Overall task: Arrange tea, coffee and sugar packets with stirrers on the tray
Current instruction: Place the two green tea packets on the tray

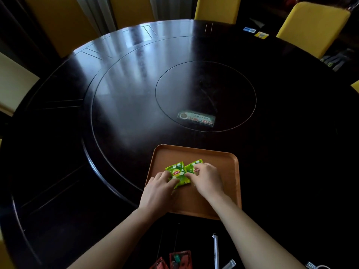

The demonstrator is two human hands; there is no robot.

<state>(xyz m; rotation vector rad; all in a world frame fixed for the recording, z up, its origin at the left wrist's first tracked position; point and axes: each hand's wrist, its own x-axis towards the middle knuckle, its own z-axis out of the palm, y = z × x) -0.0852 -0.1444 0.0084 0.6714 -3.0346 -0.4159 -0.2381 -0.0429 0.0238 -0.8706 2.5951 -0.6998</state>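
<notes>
A brown rectangular tray (223,162) lies on the dark round table in front of me. Two green Lipton tea packets lie side by side on it. My left hand (157,193) pinches the lower edge of the left tea packet (177,171). My right hand (206,179) rests on the right tea packet (194,165), covering most of it. Near the table's front edge lie red packets (179,259) and white wrapped stirrers (215,251), partly cut off by the frame.
A lazy Susan with an inner disc and a printed label (196,119) fills the table's middle. Yellow chairs (310,28) stand around the far side. Small blue and yellow cards (261,34) lie at the far right edge.
</notes>
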